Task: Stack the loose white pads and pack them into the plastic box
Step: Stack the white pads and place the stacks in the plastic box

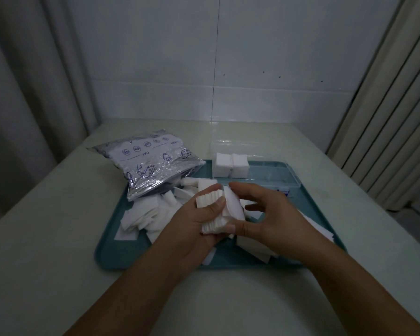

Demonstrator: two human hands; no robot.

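Pads, white, square and soft, lie mostly loose in a heap (153, 214) on the teal plastic tray (112, 253), which sits on the pale bench (58, 202); a thick stack of them (211, 212) is held above the tray, and two packed stacks (232, 164) already stand at the left end of the clear plastic box (264, 173) on the tray's far side.

Judged from here, the risk is the stack fanning or slipping apart: its edges look uneven, and a single pad (233, 206) leans off its right face, so a loosened grip could shed pads back into the heap. A skewed stack might also jam against the box wall. The crinkled printed foil bag (150, 163) beside the heap could be nudged as well.

The left hand (194, 229) reaches in from below, thumb laid across the stack's top and fingers curled beneath it. The right hand (264, 214) comes from the right, thumb and fingers closing on the stack's side and the leaning pad.
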